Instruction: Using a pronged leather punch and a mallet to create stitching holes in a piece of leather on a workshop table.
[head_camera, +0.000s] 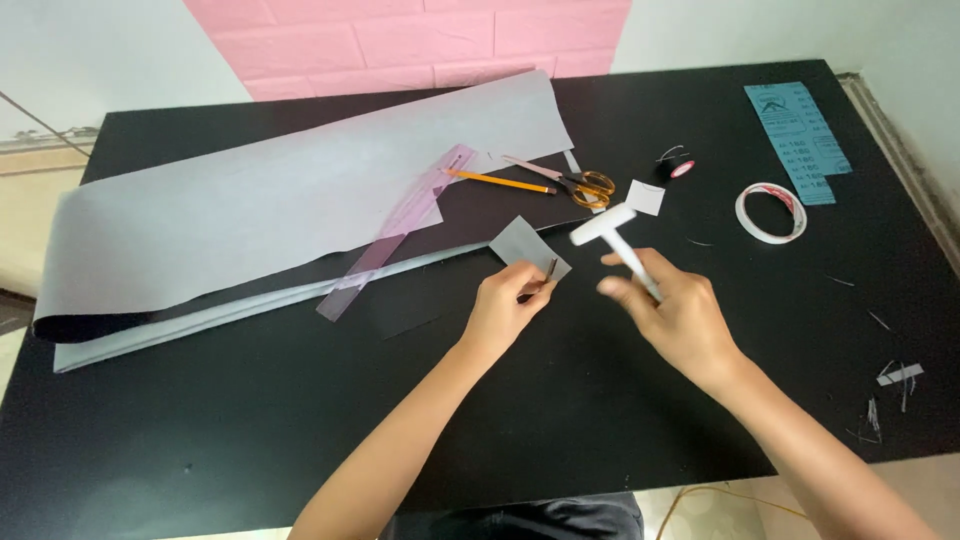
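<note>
- Your left hand (503, 310) pinches a small grey square of sheet material (528, 247) against the black table (250, 420), thumb and fingers closed on its lower corner, where a thin dark sliver also shows; what that sliver is cannot be told.
- Your right hand (672, 312) is closed around the handle of a white T-shaped tool (615, 236), its crossbar raised just right of the grey square and blurred.
- A large grey sheet (280, 200), folded over on itself, lies across the left half of the table, reaching toward the pink brick wall panel (420, 40).
- A clear pink ruler (395, 235) rests slantwise on the sheet's near edge, its lower end on the bare table.
- A yellow pencil (497, 181) and scissors with orange handles (575, 182) lie beyond your hands, near the sheet's right end.
- A small white square of paper (645, 197) sits just beside the scissors, with a small dark roll of tape (678, 167) near it.
- A white ring of tape (771, 212) lies farther right, below a blue strip of sandpaper (798, 140).
- Thin offcuts (893, 385) are scattered at the table's right edge.
</note>
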